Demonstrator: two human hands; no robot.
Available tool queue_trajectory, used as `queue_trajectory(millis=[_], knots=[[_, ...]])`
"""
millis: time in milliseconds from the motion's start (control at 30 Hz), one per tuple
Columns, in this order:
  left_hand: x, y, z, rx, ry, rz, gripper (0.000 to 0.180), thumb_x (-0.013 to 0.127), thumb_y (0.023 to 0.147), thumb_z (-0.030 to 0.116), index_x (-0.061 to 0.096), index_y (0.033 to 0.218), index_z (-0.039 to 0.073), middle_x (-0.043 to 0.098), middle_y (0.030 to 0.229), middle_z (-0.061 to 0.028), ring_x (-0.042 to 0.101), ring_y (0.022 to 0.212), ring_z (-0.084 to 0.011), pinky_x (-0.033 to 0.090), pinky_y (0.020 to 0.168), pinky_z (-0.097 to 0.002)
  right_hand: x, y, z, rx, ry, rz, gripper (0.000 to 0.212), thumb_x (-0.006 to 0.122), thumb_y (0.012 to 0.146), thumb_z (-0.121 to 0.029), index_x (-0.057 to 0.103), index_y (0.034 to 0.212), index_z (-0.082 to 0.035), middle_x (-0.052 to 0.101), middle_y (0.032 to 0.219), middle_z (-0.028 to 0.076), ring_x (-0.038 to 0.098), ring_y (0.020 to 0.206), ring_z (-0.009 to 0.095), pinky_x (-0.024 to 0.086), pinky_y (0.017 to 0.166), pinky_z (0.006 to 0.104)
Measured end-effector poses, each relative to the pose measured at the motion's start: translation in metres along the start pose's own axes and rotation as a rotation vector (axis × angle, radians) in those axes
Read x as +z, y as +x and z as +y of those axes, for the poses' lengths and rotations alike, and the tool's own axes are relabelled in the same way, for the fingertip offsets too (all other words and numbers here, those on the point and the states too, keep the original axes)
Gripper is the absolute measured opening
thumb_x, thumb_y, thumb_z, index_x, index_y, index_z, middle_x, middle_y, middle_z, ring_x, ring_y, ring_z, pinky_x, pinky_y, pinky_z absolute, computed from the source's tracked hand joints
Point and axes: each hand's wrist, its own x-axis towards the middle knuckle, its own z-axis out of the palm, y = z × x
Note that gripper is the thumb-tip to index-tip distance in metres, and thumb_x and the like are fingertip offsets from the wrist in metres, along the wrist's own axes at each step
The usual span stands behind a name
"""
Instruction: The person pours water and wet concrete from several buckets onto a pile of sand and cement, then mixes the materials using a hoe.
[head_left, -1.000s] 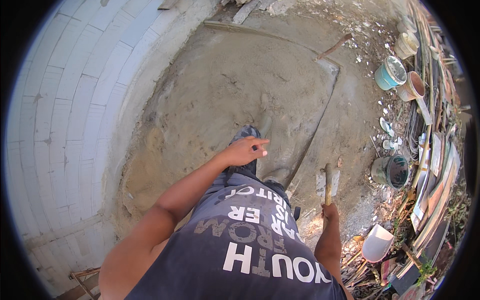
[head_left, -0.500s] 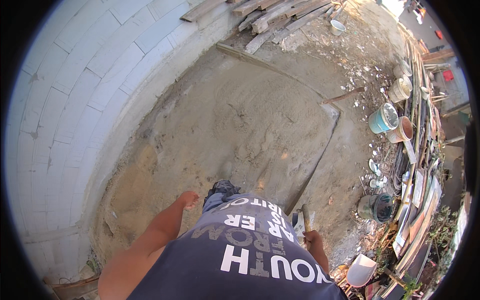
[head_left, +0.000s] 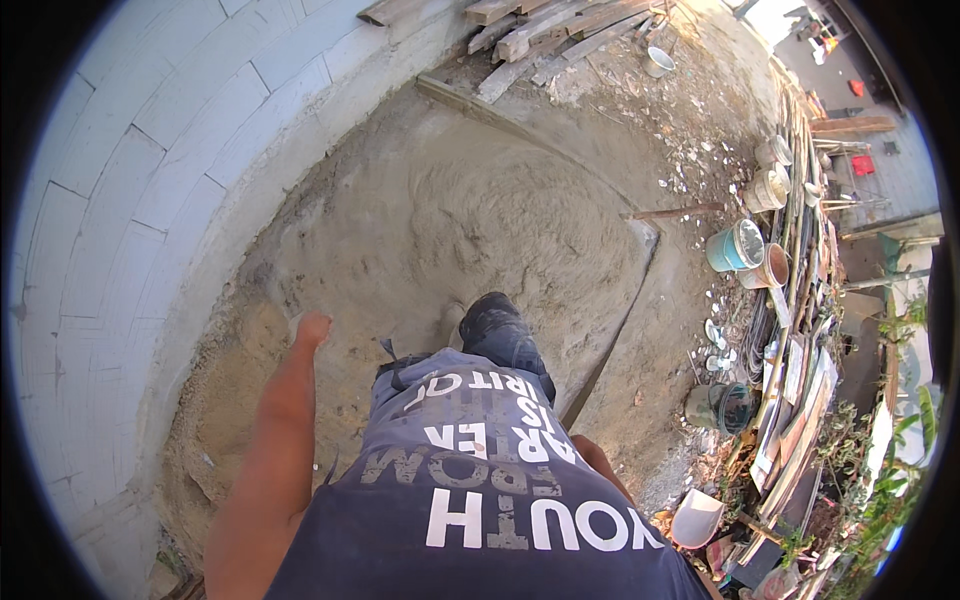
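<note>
Left hand [head_left: 313, 327] hangs out wide over the rough cement bed [head_left: 400, 200], likely for balance; nothing shows in its fingers, though curled or spread, I can't tell. Right hand's hidden behind the dark shirt [head_left: 400, 500], grip unreadable! The cement lies between the block wall [head_left: 120, 190] and a timber board [head_left: 475, 108], apparently set to contain it, the turquoise bucket [head_left: 722, 250] standing outside, presumably within reach.

The one camera sits on the person's head. It looks down over the shirt [head_left: 480, 565], which is very near, to the ground [head_left: 430, 190] farther off. Its wide, round view bends the wall [head_left: 110, 220] at the left.
</note>
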Motion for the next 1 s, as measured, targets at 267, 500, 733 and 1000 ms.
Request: queue_trajectory(millis=[267, 500, 733, 1000], knots=[[0.091, -0.050, 0.225, 0.589, -0.330, -0.331, 0.029, 0.067, 0.091, 0.029, 0.069, 0.107, 0.004, 0.071, 0.089, -0.0041, 0.064, 0.071, -0.0135, 0.052, 0.066, -0.0295, -0.001, 0.049, -0.075, -0.159, -0.193, 0.031, 0.041, 0.071, 0.090, -0.036, 0.070, 0.087, 0.004, 0.069, 0.073, 0.013, 0.066, 0.060, 0.024, 0.053, 0.061, 0.0425], [0.025, -0.015, 0.070, 0.164, -0.260, -0.190, 0.028, 0.064, 0.093, 0.029, 0.070, 0.101, 0.003, 0.070, 0.085, -0.0090, 0.063, 0.062, -0.0180, 0.051, 0.057, -0.0340, 0.045, 0.086, -0.104, -0.216, -0.218, 0.013, 0.041, 0.071, 0.090, -0.036, 0.070, 0.086, 0.005, 0.069, 0.072, 0.014, 0.068, 0.060, 0.024, 0.054, 0.060, 0.0417], [-0.041, -0.059, -0.113, -0.460, -0.484, -0.501, 0.012, 0.057, 0.093, 0.016, 0.063, 0.090, 0.006, 0.061, 0.075, -0.0075, 0.054, 0.055, -0.0172, 0.043, 0.048, -0.0328, 0.041, 0.084, -0.056, -0.093, 0.042, 0.066, 0.041, 0.071, 0.090, -0.035, 0.069, 0.084, 0.006, 0.069, 0.070, 0.015, 0.067, 0.056, 0.023, 0.052, 0.054, 0.0403], [0.113, -0.021, 0.088, 0.027, 0.172, -0.634, 0.023, 0.060, 0.091, 0.023, 0.070, 0.096, 0.002, 0.069, 0.081, -0.0099, 0.065, 0.062, -0.0200, 0.052, 0.056, -0.0346, 0.037, 0.049, 0.097, 0.142, 0.396, 0.281, 0.040, 0.072, 0.091, -0.031, 0.066, 0.079, 0.007, 0.062, 0.062, 0.011, 0.061, 0.050, 0.023, 0.050, 0.047, 0.0385]])
